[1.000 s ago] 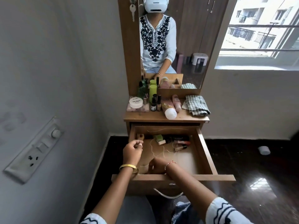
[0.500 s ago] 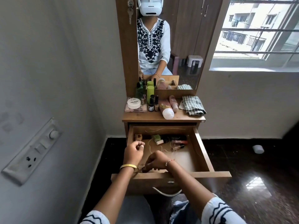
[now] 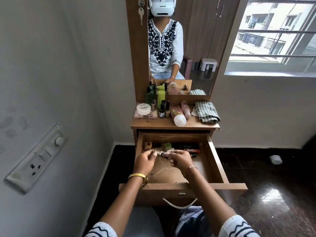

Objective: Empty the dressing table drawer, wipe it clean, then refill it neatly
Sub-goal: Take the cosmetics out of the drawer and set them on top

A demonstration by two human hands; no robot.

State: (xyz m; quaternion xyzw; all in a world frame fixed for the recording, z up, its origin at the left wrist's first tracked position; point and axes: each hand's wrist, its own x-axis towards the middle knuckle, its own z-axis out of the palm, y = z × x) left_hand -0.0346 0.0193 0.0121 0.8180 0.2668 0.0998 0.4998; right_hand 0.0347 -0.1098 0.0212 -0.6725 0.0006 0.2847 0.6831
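**Drawer open, partly emptied; both hands on a small bottle above it**

The drawer (image 3: 216, 161) of the dressing table (image 3: 171, 124) is pulled fully out toward the person. Its near half shows bare wooden floor with a loose pale thread (image 3: 162, 165) lying across it. Along the back wall remain a small brown block (image 3: 148, 145) at the left, a green item (image 3: 167, 145) beside it, and a cluster of dark and red cosmetic sticks (image 3: 189, 147) (individual types cannot be told).

Above the drawer's middle, the right hand (image 3: 179, 159) is curled around a small dark bottle (image 3: 164, 154), holding it nearly level with its neck pointing left. The left hand (image 3: 145, 162) meets it at the neck end, thumb and fingertips pinched together there; whether they grip a cap cannot be told. A gold bangle (image 3: 137, 176) sits on the left wrist, a thin bracelet (image 3: 192, 167) on the right.

On the table top: a white jar (image 3: 144, 109) resting on a clear flat case (image 3: 145, 115), a green bottle (image 3: 148, 96), a lime-green can (image 3: 161, 98), small dark nail-polish bottles (image 3: 162, 111), two pink bottles (image 3: 181, 115) lying on their sides, and a folded checked cloth (image 3: 206, 111) at the right edge.

Behind stands the mirror (image 3: 196, 40), with a key (image 3: 140, 12) hanging in the frame's lock. A switch panel (image 3: 36, 158) is on the left wall; a small white object (image 3: 275, 159) lies on the dark floor at right.
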